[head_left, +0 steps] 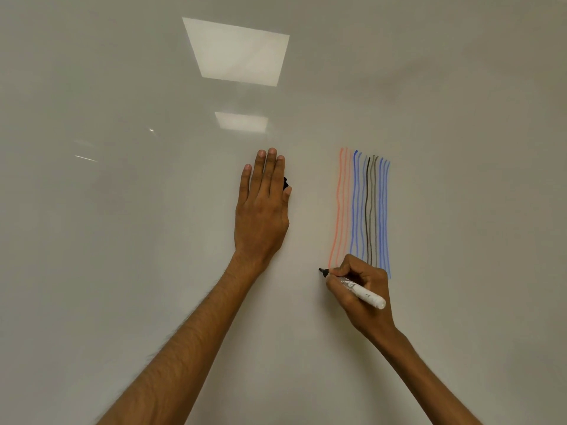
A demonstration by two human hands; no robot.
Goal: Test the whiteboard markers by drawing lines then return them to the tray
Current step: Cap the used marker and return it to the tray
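A: Where's the marker (365, 294) rn?
B: In the right hand (360, 289), gripped pen-style. Thumb & fingers are curled round the white barrel near the front, and the back end sticks out twd the lower right.
A: Tip?
B: Black tip (322, 270) points up-left, at the whiteboard (153, 240) just left of the bottom of the orange lines (339, 210). Can't tell if it's actually touching.
A: What's drawn on the board?
B: Vertical wavy strokes, side by side. L to R: faint orange lines, blue lines (354, 210), black lines (367, 210) fading to grey, then a second set of blue lines (382, 210). The right hand covers the bottom ends of the middle ones.
A: Left hand (260, 210)?
B: Flat on the board, well left of the lines, fingers straight & close together, pointing up. A small black thing (285, 182) peeks out btw thumb & forefinger. It's mostly hidden, so can't tell what it is or whether the thumb's pinching it.
A: Anything else?
B: Two pale rectangles of reflected light (236, 52) high on the board, above the left hand.
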